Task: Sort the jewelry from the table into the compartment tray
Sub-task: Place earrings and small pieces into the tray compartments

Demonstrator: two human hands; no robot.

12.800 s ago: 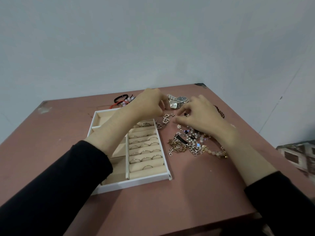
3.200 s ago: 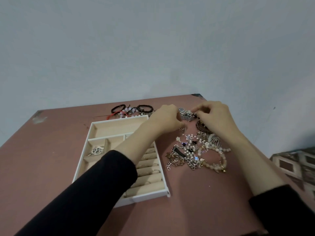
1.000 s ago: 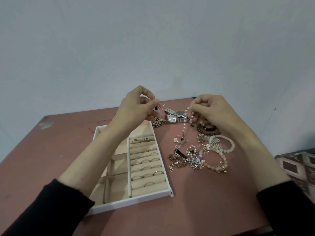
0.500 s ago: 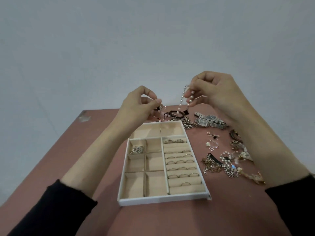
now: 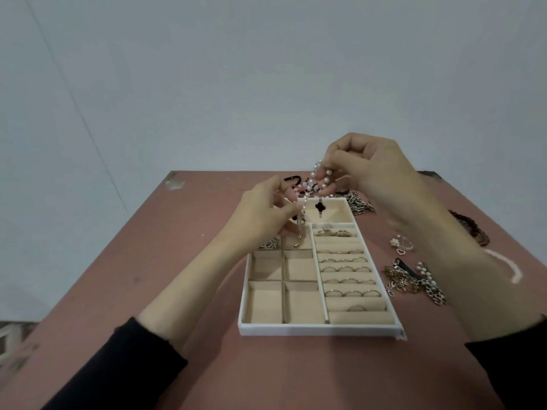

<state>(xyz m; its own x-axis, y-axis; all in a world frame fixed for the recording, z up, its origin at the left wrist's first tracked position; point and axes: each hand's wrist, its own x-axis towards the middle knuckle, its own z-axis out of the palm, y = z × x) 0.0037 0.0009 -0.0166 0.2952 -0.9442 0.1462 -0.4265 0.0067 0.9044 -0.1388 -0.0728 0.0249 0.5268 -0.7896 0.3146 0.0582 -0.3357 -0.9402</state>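
A white compartment tray (image 5: 319, 329) with beige lining lies on the brown table (image 5: 177, 261). Rings sit in its right-hand slots (image 5: 349, 270). A pearl necklace (image 5: 321, 183) with a black clover charm (image 5: 319, 206) hangs above the tray's far compartments. My right hand (image 5: 367, 167) pinches its upper part. My left hand (image 5: 266, 214) pinches the chain end, which dangles into a small left compartment (image 5: 297, 242). A pile of chains and bracelets (image 5: 411, 281) lies right of the tray.
Watches and a metal band (image 5: 359, 204) lie behind the tray's far right corner. Black and red hair ties (image 5: 293, 182) sit at the far edge. A brown beaded bracelet (image 5: 470, 229) and a small heart pendant (image 5: 401, 247) lie to the right.
Both hands have come down and forward with the pearl necklace, so its chain end now hangs into the tray. The view has shifted, and the tray sits more to the right.
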